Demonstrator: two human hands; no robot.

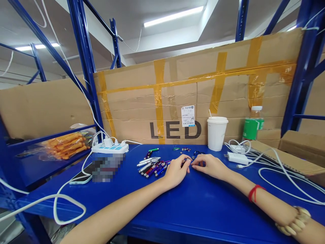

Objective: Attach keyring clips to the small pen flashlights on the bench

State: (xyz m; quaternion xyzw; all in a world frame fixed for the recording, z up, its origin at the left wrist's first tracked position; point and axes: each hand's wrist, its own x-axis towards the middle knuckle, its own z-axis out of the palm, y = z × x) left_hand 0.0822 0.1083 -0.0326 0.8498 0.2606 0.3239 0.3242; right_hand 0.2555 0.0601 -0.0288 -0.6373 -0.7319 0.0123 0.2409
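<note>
Hands (176, 172) (212, 166) close together, pen-like tubes (153, 168), white cup (217, 135), blue tabletop (193, 210)

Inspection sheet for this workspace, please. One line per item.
Surface: blue shelf, things mostly toward the back.
Work items: pile of pen-like tubes; small parts behind the hands.
Clutter: phone, cup, bottle, charger.
Hands: left hand right of the pile, fingers curled; right hand fingertips near it. Holds unclear.
Cables: white cables looped on both sides; power strip with plugs in.
Surroundings: taped cardboard behind, blue posts.
</note>
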